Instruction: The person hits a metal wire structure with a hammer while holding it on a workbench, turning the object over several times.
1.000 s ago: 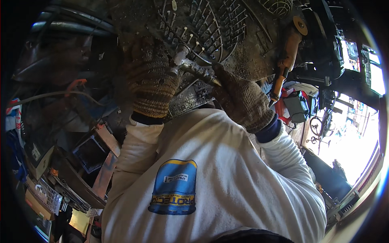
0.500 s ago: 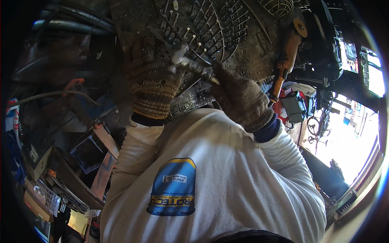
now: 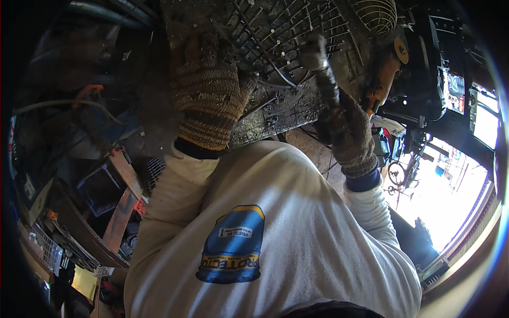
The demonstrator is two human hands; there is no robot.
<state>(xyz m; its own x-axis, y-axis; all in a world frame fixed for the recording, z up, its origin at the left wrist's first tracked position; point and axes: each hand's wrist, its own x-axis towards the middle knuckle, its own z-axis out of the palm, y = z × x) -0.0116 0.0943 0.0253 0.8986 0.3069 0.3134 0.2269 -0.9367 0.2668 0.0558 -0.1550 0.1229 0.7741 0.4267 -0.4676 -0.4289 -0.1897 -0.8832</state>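
Observation:
My right hand (image 3: 350, 132), in a dirty knitted glove, is closed round the handle of a hammer (image 3: 327, 85). The hammer points away from me, and its metal head is blurred over the bench. My left hand (image 3: 209, 100), in a striped brown glove, rests at the bench on the left, palm down, thumb toward the right. Its fingers are lost in dark shadow, so what they hold or press cannot be made out. Just beyond and right of it lies a metal grid (image 3: 286, 34) of crossed rods, some with bright round ends. My left thumb is near its closest edge.
An orange angle grinder (image 3: 387, 77) lies at the bench's right side. Beyond the grid is a rounded wire cage (image 3: 375, 16). The dark metal bench (image 3: 270, 119) ends just before my lap. Reddish metal bars (image 3: 121, 220) and a wire basket (image 3: 45, 249) sit at lower left.
My right hand has swung the hammer to the right, away from my left hand, and its head now points farther up. The view has shifted slightly; my left hand stays at the bench.

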